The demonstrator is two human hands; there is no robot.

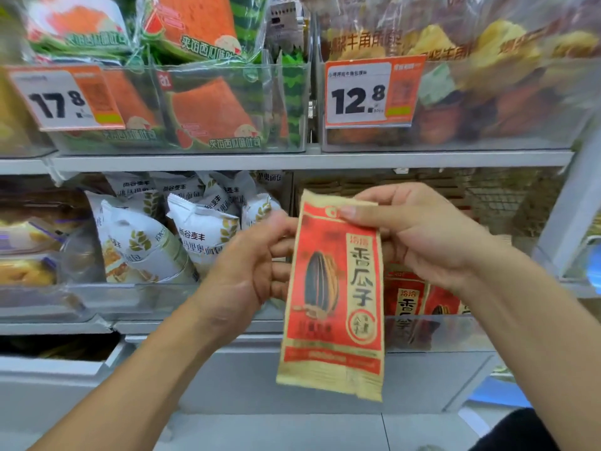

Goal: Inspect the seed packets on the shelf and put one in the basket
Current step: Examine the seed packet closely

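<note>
A red and tan sunflower seed packet (333, 297) hangs upright in front of the lower shelf, its printed front facing me. My right hand (419, 236) pinches its top edge between thumb and fingers. My left hand (250, 265) holds the packet's left edge, fingers curled behind it. More seed packets (413, 304) of the same kind stand in a clear bin on the shelf behind, lower right. No basket is in view.
White bread bags (182, 236) fill the bin to the left. The upper shelf holds watermelon toast packs (208, 105) and croissant bags (487, 76) behind clear fronts with price tags (364, 92). A grey shelf base (247, 379) lies below.
</note>
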